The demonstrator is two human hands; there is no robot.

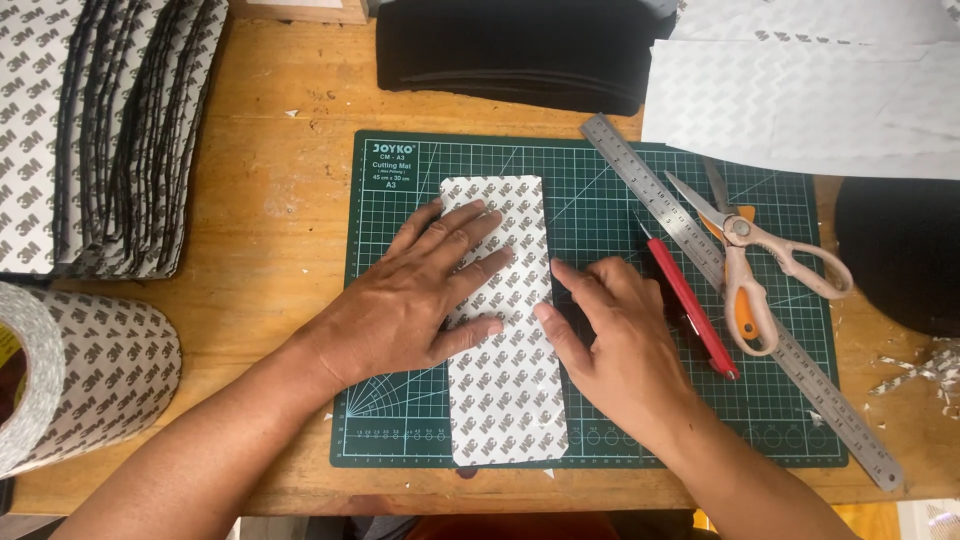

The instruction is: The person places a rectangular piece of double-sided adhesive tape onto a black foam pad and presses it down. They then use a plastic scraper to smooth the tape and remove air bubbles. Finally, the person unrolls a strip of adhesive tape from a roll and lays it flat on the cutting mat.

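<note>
Free room is found on the green gridded cutting mat (pixel 600 190) top-centre and the bare wooden worktop (pixel 270 180) to its left. Right side is blocked by red utility knife (pixel 690 305), steel ruler (pixel 730 295), beige-orange scissors (pixel 750 265); far left by stacked tape-backed pads (pixel 100 130).

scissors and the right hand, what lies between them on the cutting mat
Head view: a red utility knife and a steel ruler lie between the scissors and the right hand.

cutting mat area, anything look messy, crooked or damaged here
Mostly tidy. The white strip lies flat and straight on the cutting mat under both hands. The one oddity is a scatter of small paper scraps on the wooden table at the right edge, past the ruler. Nothing looks damaged.
</note>
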